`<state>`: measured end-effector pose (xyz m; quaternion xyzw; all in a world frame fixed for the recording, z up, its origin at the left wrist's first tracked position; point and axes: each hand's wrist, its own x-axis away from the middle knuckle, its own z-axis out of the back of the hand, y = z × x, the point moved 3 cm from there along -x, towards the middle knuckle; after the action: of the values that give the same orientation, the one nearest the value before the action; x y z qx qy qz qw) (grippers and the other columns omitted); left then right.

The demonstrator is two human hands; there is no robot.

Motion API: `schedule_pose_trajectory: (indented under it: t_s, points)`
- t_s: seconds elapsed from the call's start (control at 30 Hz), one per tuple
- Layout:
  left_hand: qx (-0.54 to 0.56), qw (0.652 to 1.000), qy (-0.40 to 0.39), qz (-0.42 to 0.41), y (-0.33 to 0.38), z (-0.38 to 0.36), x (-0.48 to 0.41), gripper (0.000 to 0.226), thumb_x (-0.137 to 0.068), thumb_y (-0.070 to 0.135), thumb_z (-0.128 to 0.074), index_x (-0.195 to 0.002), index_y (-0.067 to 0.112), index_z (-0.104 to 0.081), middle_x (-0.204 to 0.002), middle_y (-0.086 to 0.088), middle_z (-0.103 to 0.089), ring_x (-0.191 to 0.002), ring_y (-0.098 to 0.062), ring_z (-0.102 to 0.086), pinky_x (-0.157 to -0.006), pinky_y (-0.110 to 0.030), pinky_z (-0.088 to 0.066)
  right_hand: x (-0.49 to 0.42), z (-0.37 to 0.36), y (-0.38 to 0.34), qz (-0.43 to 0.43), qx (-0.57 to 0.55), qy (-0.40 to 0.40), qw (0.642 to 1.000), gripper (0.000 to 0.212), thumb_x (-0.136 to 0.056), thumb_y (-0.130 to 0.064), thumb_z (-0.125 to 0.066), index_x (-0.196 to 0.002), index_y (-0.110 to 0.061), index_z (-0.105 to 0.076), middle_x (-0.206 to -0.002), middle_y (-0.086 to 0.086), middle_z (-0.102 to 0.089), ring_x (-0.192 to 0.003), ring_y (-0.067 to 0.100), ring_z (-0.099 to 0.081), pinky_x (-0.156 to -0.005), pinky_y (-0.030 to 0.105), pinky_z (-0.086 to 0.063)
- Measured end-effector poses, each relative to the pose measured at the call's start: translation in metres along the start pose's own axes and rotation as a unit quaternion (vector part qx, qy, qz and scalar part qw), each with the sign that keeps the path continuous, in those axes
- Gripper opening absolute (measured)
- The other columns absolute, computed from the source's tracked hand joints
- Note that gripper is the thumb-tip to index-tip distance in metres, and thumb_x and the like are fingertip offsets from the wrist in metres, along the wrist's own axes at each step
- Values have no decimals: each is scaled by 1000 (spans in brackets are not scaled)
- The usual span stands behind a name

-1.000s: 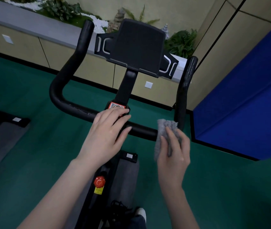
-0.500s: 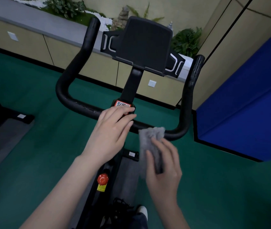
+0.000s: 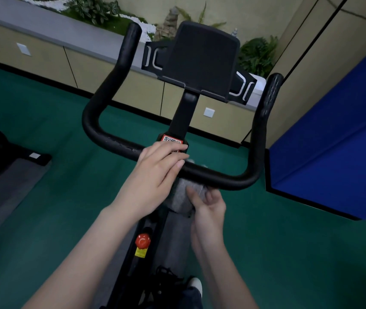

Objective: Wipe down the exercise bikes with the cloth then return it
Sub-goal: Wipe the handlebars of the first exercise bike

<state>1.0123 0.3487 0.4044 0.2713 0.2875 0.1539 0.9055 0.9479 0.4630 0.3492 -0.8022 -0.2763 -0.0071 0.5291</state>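
A black exercise bike stands in front of me, its U-shaped handlebar (image 3: 110,139) running across the middle and a black console panel (image 3: 202,61) above it. My left hand (image 3: 155,172) rests flat on the centre of the bar, fingers straight, partly covering a red QR label (image 3: 170,139). My right hand (image 3: 208,208) grips a grey cloth (image 3: 184,197) from below, just under the right half of the bar. The cloth's top edge meets the underside of the bar.
A red knob (image 3: 143,240) sits on the bike frame below my hands. Another machine's black base (image 3: 10,152) lies on the green floor at left. A blue padded wall (image 3: 333,130) is at right, and beige cabinets (image 3: 43,59) with plants behind.
My right hand has brought the cloth down and leftward, from the right bend of the handlebar to beneath the bar near the centre. My left hand stays on the bar.
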Motion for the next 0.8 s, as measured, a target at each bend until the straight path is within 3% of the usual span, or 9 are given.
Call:
schedule_pose_trajectory:
  t_s: [0.2, 0.4, 0.53, 0.63, 0.8]
  points:
    - [-8, 1000, -2, -1, 1, -1, 1, 36, -99, 27, -37, -114, 12, -66, -126, 5, -57, -122, -11, -44, -105, -21, -25, 0, 2, 1, -116, -131, -14, 984, 38, -81, 16, -54, -116, 2, -61, -114, 18, -68, -102, 25, -66, -92, 36, -52]
    - [-22, 1000, 7, -4, 1, -3, 2, 34, -99, 26, -38, -114, 12, -65, -127, 4, -57, -122, -12, -45, -105, -23, -26, 0, 24, -10, -88, -125, 39, 987, 37, -78, 13, -58, -113, 3, -62, -107, 15, -70, -96, 23, -66, -88, 34, -53]
    - [-66, 998, 12, -7, 3, -6, 3, 29, -97, 25, -45, -114, 12, -65, -127, 2, -57, -122, -17, -47, -104, -27, -28, 6, 7, -4, -88, -104, 4, 991, 28, -83, 16, -55, -106, 3, -63, -98, 14, -72, -85, 19, -69, -74, 29, -58]
    - [-115, 993, 6, -21, 8, -9, 3, 30, -93, 26, -52, -116, 10, -64, -127, -2, -57, -123, -22, -46, -104, -34, -30, 7, 3, -4, -104, -85, -11, 991, 27, -83, 16, -56, -108, 6, -62, -102, 18, -71, -88, 22, -69, -78, 29, -58]
    - [-145, 988, 0, -55, 17, -15, 2, 33, -91, 31, -56, -117, 13, -63, -123, 1, -60, -125, -20, -47, -106, -37, -30, 1, 38, -23, -60, -111, 65, 990, 33, -78, 16, -58, -110, 6, -62, -95, 12, -73, -82, 17, -71, -70, 26, -59]
